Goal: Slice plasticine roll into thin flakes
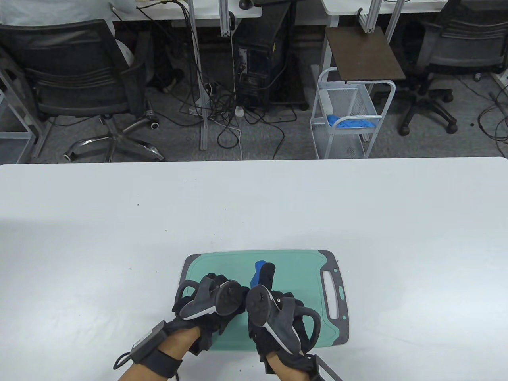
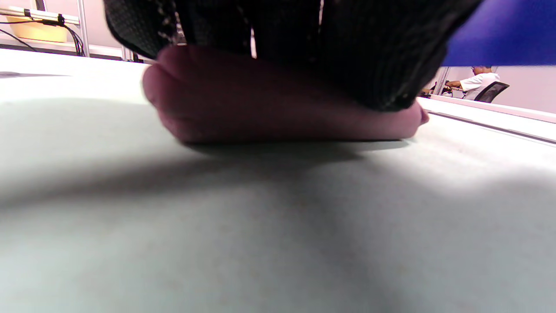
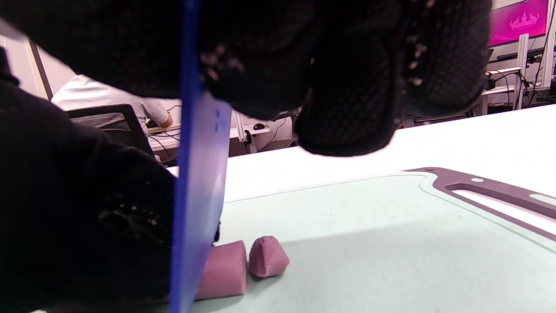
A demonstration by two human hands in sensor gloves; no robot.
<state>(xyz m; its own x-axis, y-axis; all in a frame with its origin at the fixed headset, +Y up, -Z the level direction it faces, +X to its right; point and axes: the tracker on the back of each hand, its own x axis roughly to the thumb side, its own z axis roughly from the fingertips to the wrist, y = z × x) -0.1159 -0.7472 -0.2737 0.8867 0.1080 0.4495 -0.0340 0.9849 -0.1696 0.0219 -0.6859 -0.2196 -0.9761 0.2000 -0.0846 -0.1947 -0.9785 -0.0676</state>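
A purple plasticine roll [image 2: 278, 104] lies on the green cutting board [image 1: 301, 274]. My left hand [image 1: 210, 301] presses down on it from above, fingers [image 2: 304, 39] over its top. My right hand [image 1: 270, 305] grips a blue plastic knife [image 3: 197, 182], blade upright, its edge down in the roll. To the right of the blade sit the roll's end [image 3: 223, 269] and one cut-off purple piece [image 3: 267, 256]. In the table view only the knife's blue tip [image 1: 260, 272] shows beyond my right fingers; the roll is hidden under both hands.
The board's grey handle end with its slot [image 1: 331, 293] lies to the right of my hands. The white table [image 1: 254, 206] stretches around the board. Office chairs, cables and a wire cart [image 1: 349, 119] stand on the floor beyond the far edge.
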